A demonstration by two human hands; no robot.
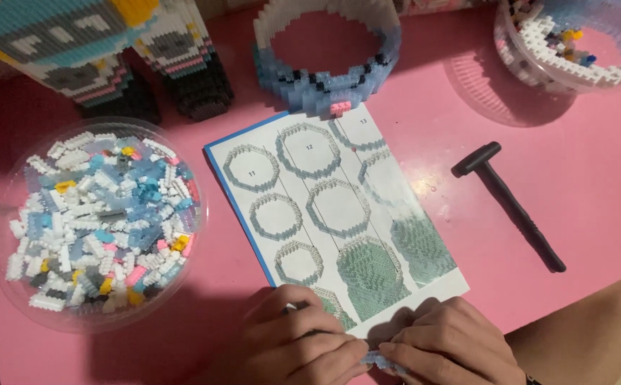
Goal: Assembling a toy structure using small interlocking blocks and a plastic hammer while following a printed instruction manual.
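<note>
We have both hands low at the near edge of the pink table [574, 185], and between them sits a small pale-blue strip of tiny plastic building bricks [380, 361]. Our left hand [297, 344] is curled, fingertips pressed toward the strip from the left; our right hand [447, 341] meets it from the right, fingers bent down over it. Both are pinching the same piece, though our fingers hide most of it.

The strip lies at the bottom edge of the white instruction sheet with printed ring diagrams [335, 214], just off its lower corner. What shows of it runs roughly left to right across the view, one end toward each hand; we cannot tell which face is up.

As we judge it, the main risk is in the pinch itself: pressing unevenly from the two sides could buckle the strip or pop a brick loose, and a loose one would be hard to find on the table. Our forearms also cover the sheet's lower diagrams, so a slip of the wrist could shove the paper.

To the left stands a clear round tub of mixed white, blue, pink and yellow bricks [96, 221]. A black plastic hammer [510, 203] lies to the right, well apart. Beyond the sheet sits a blue-and-white brick ring [328, 75], untouched.
</note>
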